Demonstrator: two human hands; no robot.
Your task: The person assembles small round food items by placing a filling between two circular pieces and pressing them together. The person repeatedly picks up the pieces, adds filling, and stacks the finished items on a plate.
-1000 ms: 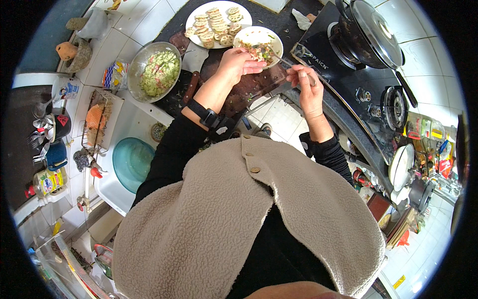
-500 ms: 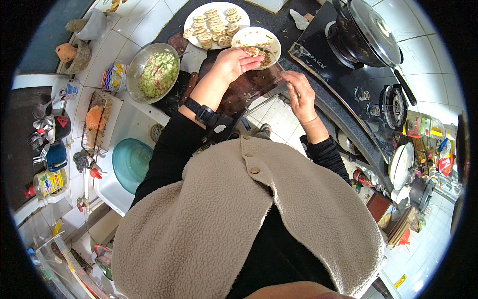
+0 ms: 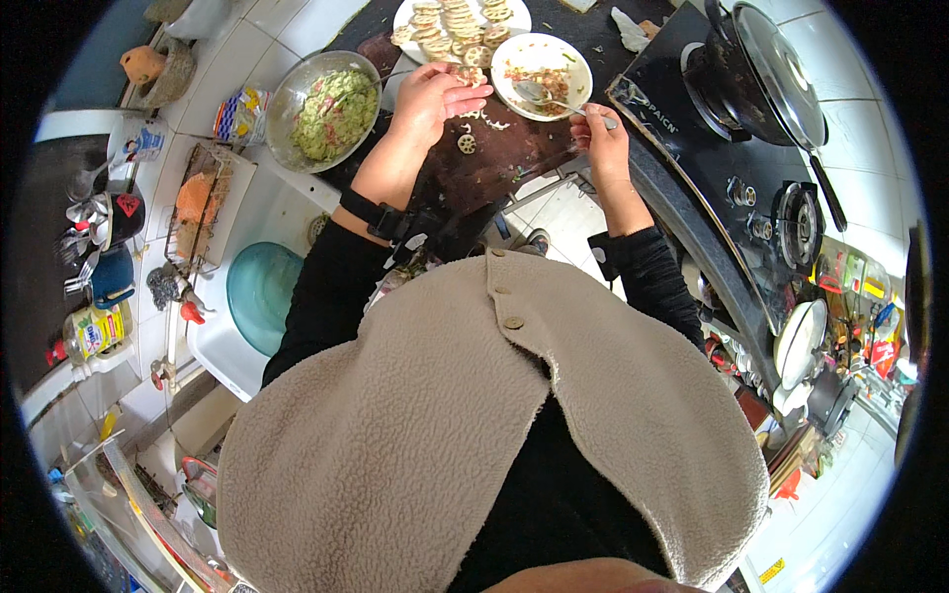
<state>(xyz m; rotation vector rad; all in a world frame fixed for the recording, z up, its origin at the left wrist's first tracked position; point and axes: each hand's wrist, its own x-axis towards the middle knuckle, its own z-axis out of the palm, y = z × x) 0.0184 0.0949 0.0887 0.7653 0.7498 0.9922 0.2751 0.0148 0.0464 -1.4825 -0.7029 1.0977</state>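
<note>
My left hand point(image 3: 432, 107), palm up, holds a lotus root slice point(image 3: 471, 75) topped with filling between thumb and fingers. Gripped in my right hand point(image 3: 605, 140) is the handle of a metal spoon point(image 3: 535, 93), whose head rests in a white bowl point(image 3: 583, 74) of minced brown filling. Behind the hands, an oval white plate point(image 3: 404, 20) carries several stacked lotus root slices point(image 3: 461, 22). A single slice point(image 3: 467, 144) and pale scraps lie on the dark brown cutting board point(image 3: 509, 168) below the bowl.
At left, a metal basin point(image 3: 288, 146) of chopped green-and-pink mixture stands beside the sink point(image 3: 222, 341), which holds a teal tub point(image 3: 265, 296). To the right is a black gas stove point(image 3: 682, 99) bearing a lidded pot point(image 3: 771, 74). The dark counter edge point(image 3: 682, 222) curves along the right.
My left hand has moved left, away from over the bowl, with the filled slice. The right hand has lowered the spoon into the bowl. The whole view has shifted slightly.
</note>
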